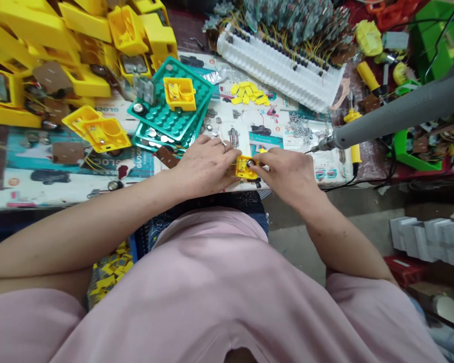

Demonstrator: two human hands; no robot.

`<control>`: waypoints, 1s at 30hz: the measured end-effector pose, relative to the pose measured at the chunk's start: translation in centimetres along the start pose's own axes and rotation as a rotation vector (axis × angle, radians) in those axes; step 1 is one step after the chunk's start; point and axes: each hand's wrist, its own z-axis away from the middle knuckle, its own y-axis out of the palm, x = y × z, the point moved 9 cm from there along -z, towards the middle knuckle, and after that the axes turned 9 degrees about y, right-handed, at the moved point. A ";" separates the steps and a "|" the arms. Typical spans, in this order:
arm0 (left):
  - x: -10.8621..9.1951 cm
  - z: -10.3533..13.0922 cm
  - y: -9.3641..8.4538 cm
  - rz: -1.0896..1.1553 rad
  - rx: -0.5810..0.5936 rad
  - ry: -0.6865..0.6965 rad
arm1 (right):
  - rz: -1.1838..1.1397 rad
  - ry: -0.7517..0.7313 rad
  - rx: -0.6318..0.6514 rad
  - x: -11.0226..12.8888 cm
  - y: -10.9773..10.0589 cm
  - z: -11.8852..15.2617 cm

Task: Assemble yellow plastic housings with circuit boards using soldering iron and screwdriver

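Observation:
A small yellow plastic housing [245,169] lies at the front edge of the table, between my two hands. My left hand [208,165] is closed on the housing's left side. At its right side, my right hand [285,174] pinches a small round metallic part [250,163] against the housing. Beyond my hands is a group of small yellow pieces [249,93], with a pile of small screws [299,126] to its right. Another yellow housing [179,94] sits on the stacked green trays [166,121].
Many yellow housings [34,35] are heaped at the back left. A white ribbed rack [276,65] with wired boards stands at the back. A grey power screwdriver [397,111] reaches in from the right, near green bins [441,40] and a yellow-handled tool [354,151].

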 end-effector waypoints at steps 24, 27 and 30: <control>-0.8 0.0 0.1 -0.015 -0.068 0.036 | 0.106 -0.089 -0.205 3.0 0.6 2.0; -0.5 0.6 -0.6 0.017 -0.069 0.035 | -0.008 -0.034 -0.178 1.8 0.5 1.9; 0.3 1.4 -1.3 0.038 -0.040 0.021 | -0.245 0.028 -0.207 -0.4 -0.3 2.1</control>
